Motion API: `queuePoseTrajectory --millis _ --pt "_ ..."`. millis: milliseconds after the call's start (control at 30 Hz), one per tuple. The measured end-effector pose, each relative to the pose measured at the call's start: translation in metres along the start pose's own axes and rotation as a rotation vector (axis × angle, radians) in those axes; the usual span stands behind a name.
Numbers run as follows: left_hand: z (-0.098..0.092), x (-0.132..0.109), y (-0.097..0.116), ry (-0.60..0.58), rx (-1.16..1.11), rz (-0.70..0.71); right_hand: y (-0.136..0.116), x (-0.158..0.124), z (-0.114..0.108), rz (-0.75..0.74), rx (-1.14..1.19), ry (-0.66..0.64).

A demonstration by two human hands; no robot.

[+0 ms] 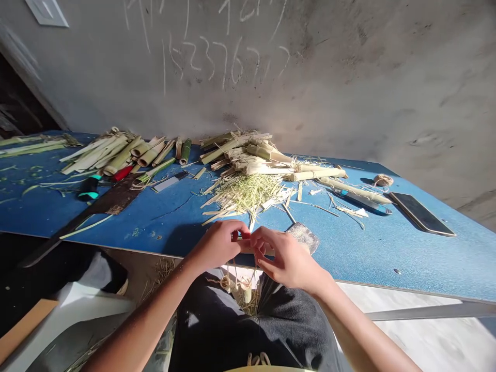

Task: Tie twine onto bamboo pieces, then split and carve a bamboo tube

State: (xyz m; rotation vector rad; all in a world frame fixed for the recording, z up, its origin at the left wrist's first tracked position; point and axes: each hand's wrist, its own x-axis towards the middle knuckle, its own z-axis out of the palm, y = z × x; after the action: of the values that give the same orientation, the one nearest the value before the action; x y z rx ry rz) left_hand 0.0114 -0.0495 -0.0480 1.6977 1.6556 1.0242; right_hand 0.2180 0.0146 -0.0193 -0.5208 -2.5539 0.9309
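Note:
My left hand (222,243) is closed around the left part of a short bamboo piece (245,246), held level at the table's near edge. Curled over the same piece is my right hand (287,258), its thumb and fingers pinched where a thin string (254,271) hangs down; the fingertips partly hide the grip. Below the hands, between the knees, dangle two small cut bamboo sections (245,290) on strings. A grey speckled flat piece, perhaps sandpaper (305,235), lies just beyond my right hand.
On the blue table (387,248) lie a heap of split bamboo (256,155), shavings (250,192), a blue cutter (362,202), a phone (422,213) and a twine ball (383,180). To the left are a long dark blade (77,219), a black-and-teal handle (90,187) and bamboo tubes (149,152).

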Motion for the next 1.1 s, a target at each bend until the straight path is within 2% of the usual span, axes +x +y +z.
queuePoseTrajectory --millis 167,367,533,667,767,900,1100 --pt "-0.001 -0.002 -0.003 0.009 -0.113 0.014 0.006 0.003 0.006 -0.025 -0.154 0.045" --pt "-0.004 -0.004 -0.001 0.014 -0.059 0.021 0.009 0.009 0.011 0.040 -0.203 0.174" --pt "-0.003 -0.004 -0.002 0.031 -0.065 0.007 0.014 0.011 0.024 0.065 -0.218 0.283" --pt "-0.003 -0.006 0.001 0.015 -0.110 0.021 0.019 0.009 0.031 0.070 -0.386 0.373" --pt "-0.004 -0.006 0.004 0.017 -0.104 0.030 0.020 0.006 0.031 0.050 -0.429 0.353" --pt "-0.003 -0.006 0.001 0.043 -0.097 0.035 0.015 0.003 0.029 0.023 -0.314 0.275" --pt "-0.002 -0.005 -0.002 0.047 -0.101 0.045 0.012 0.003 0.028 0.069 -0.233 0.276"
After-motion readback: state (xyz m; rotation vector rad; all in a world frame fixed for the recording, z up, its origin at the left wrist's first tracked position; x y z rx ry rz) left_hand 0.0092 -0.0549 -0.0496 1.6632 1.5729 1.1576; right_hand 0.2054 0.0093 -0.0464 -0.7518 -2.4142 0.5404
